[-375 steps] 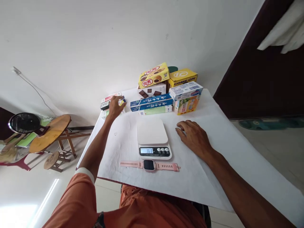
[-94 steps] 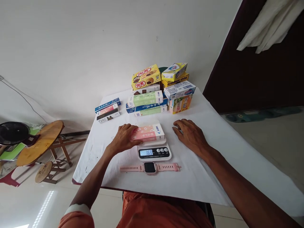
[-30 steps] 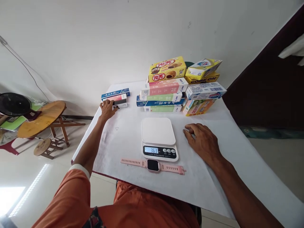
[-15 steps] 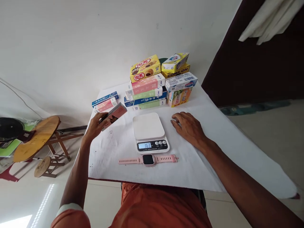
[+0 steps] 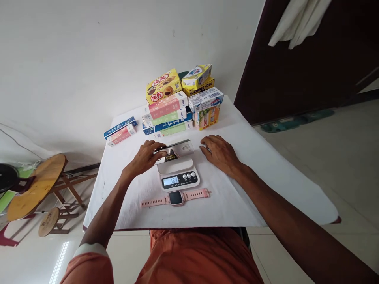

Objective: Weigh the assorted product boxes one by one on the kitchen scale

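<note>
My left hand [image 5: 147,157] is closed round the left end of a slim pale box marked "Bamboo Charcoal" [image 5: 182,149]. The box is held over the white kitchen scale [image 5: 174,167] and hides much of its platform; I cannot tell whether it touches. The scale's lit display [image 5: 171,181] seems to read 363. My right hand [image 5: 220,154] rests on the cloth to the right of the scale, holding nothing, its fingers loosely bent and thumb apart. In front of the scale lies a pink-strapped smartwatch [image 5: 176,198], its screen dark and straps stretched out.
Behind the scale stand stacked cartons, with a yellow puff box [image 5: 164,86] on top and an orange carton [image 5: 207,117] at right. Two slim boxes, blue [image 5: 120,127] and pink [image 5: 121,135], lie at the left. A wooden table [image 5: 44,183] and stool [image 5: 49,222] stand beyond the left edge.
My left hand has carried the bamboo charcoal box rightward from the table's left side to over the scale, levelling it. My right hand stays beside the scale. The camera view has shifted.
</note>
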